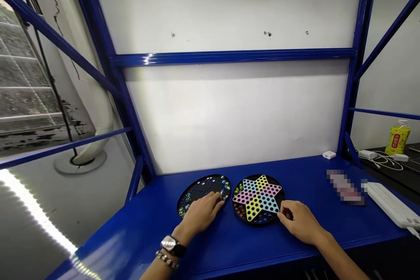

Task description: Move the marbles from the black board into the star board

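Observation:
A black round tray [197, 194] with marbles round its edge lies on the blue tabletop. My left hand [206, 208] reaches over its right side, fingers bent down and close together by an orange marble [226, 196]; what they hold, if anything, is hidden. To its right is a Chinese checkers board [259, 198] with a pink, yellow and light-blue star and marbles in its side pockets. My right hand [300, 221] is curled at its lower right rim, thumb at the tip of a light-blue point. Whatever lies between those fingers cannot be made out.
A white power strip [392, 204] and a blurred-out flat object [345, 187] lie at the right. A white charger [329, 155] sits near the back edge. Blue frame posts border the blue tabletop [210, 253]. Beyond them stands a yellow-labelled bottle [397, 138] beside cables.

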A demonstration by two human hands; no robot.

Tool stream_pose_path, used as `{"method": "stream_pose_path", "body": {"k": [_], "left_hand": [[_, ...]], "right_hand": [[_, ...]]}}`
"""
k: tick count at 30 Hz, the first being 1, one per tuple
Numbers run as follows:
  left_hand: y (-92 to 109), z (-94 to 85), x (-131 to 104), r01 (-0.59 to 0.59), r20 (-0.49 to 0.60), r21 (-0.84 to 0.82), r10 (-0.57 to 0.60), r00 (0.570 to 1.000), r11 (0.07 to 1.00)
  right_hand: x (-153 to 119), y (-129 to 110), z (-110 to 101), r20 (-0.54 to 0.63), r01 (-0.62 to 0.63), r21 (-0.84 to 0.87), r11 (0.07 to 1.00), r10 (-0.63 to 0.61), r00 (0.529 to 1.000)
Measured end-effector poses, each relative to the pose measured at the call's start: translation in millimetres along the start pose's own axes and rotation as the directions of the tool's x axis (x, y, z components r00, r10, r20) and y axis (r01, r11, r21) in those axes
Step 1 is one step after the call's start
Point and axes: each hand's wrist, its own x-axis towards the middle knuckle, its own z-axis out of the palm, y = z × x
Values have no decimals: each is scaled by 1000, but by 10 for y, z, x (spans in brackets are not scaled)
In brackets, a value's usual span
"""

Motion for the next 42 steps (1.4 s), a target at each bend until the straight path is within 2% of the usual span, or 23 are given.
{"method": "stream_pose_path", "body": {"k": [3, 7, 12, 18, 22, 27, 34, 39, 42], "left_hand": [[99, 95, 68, -12, 14, 110, 11, 1000, 994], [167, 106, 120, -28, 43, 174, 21, 999, 984], [112, 98, 137, -72, 37, 74, 69, 997, 995], [-18, 87, 244, -31, -22, -17, 31, 999, 999], [46, 61, 348, -5, -36, 71, 8, 999, 997], [133, 79, 413, 16, 31, 156, -21, 999, 988], [132, 46, 356, -117, 84, 298, 96, 992, 947], [99, 16, 349, -133, 103, 328, 104, 989, 935], [100, -44, 433, -121, 81, 333, 100, 992, 935]], "right_hand": [[3, 9, 7, 8, -6, -2, 1000, 6, 1000], [9, 11, 5, 11, -7, -4, 1000, 7, 1000], [10, 20, 10, 6, 5, 0, 1000, -5, 1000], [-5, 9, -6, 8, 5, -2, 1000, -5, 1000], [-3, 27, 8, 7, 7, -4, 1000, -7, 1000], [6, 40, 17, -5, 15, -7, 1000, -15, 1000], [8, 9, -9, 5, 6, 7, 1000, -6, 1000], [13, 25, 7, 0, 7, 0, 1000, -7, 1000], [10, 21, 8, 2, 9, 4, 1000, -9, 1000]]}}
